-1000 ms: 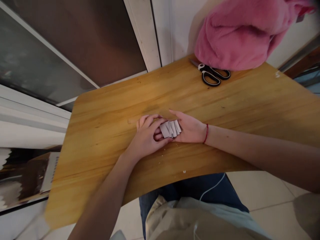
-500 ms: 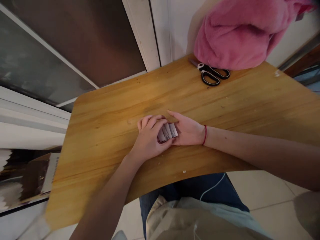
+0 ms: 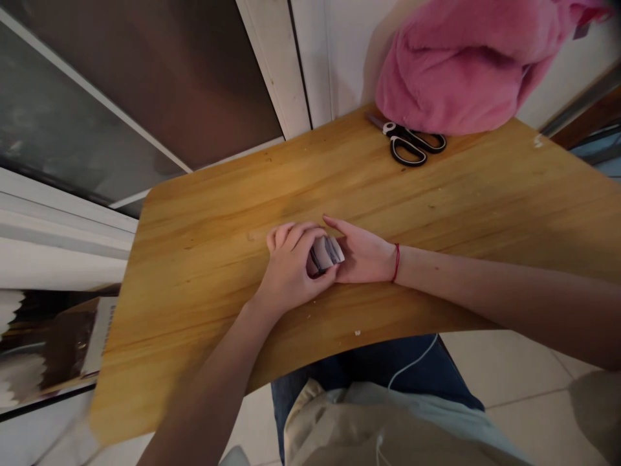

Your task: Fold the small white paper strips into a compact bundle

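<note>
My left hand (image 3: pixel 290 265) curves over a small bundle of whitish-grey paper pieces (image 3: pixel 326 252), thumb along the near side and fingers along the far side. The pieces stand at a slant, one behind another, and look folded. My right hand (image 3: pixel 365 252) lies palm up on the table, its thumb stretched out and apart. Its other fingers are hidden under the papers and my left hand. The right end of the bundle meets my right palm. A red string circles my right wrist.
Black-handled scissors (image 3: pixel 411 144) lie at the back of the wooden table (image 3: pixel 204 239), beside a pink plush item (image 3: pixel 451 77). White crumbs (image 3: pixel 358 332) dot the front edge. A glazed frame (image 3: pixel 204 77) borders the back left. An open cardboard box (image 3: pixel 72 336) sits lower left.
The paper pieces have tilted and shifted between my hands, with a dark gap now showing near my left thumb. Both hands stay almost in place.
</note>
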Action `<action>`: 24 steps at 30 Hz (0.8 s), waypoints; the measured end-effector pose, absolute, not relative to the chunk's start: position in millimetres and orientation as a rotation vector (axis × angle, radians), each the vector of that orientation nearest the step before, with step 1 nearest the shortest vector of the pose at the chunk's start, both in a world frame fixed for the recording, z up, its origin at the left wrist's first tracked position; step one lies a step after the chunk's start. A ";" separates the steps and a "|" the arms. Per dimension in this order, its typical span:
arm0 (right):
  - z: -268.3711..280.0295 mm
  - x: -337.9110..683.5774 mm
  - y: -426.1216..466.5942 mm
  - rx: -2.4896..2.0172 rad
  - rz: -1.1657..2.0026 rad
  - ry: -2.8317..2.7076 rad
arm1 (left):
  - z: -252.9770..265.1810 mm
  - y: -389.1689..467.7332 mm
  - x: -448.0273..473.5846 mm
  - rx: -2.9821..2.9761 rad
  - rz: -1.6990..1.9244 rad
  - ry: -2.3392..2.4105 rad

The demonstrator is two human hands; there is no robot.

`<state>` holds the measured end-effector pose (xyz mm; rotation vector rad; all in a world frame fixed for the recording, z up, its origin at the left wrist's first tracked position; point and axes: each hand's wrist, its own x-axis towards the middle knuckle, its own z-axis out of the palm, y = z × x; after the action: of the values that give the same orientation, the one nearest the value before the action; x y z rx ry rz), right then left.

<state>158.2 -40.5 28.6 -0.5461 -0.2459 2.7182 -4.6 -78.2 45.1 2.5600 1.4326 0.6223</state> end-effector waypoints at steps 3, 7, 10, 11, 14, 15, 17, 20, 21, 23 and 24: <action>27.5 159.2 -40.9 -0.510 2.720 -0.241 | 45.9 -78.2 -3.5 2.482 0.702 1.419; 26.7 160.5 -41.4 -0.452 2.737 -0.224 | 48.6 -78.8 -0.8 2.410 0.796 1.376; 26.5 160.7 -41.2 -0.427 2.771 -0.253 | 52.9 -79.3 -0.8 2.324 0.884 1.280; 26.4 160.8 -41.1 -0.423 2.779 -0.256 | 54.6 -79.4 -1.6 2.290 0.911 1.248; 27.0 161.0 -40.5 -0.404 2.787 -0.223 | 58.9 -78.4 -7.2 2.255 0.959 1.237; 27.5 161.1 -40.3 -0.404 2.784 -0.209 | 59.5 -77.7 -9.8 2.284 0.942 1.269; 28.9 161.1 -39.8 -0.429 2.761 -0.197 | 58.9 -75.7 -15.3 2.384 0.848 1.358; 30.6 160.5 -39.2 -0.470 2.722 -0.228 | 54.1 -72.4 -21.5 2.531 0.659 1.453; 30.7 160.2 -39.1 -0.467 2.717 -0.246 | 52.1 -71.5 -22.6 2.555 0.616 1.458; 30.0 159.7 -38.8 -0.452 2.713 -0.283 | 49.0 -70.3 -23.4 2.580 0.547 1.440; 29.4 159.5 -38.6 -0.447 2.712 -0.300 | 47.9 -70.0 -23.4 2.587 0.520 1.425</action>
<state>159.5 -38.6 29.4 -0.4466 -0.2997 2.7117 -23.4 -70.0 47.9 2.5875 1.4246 0.5201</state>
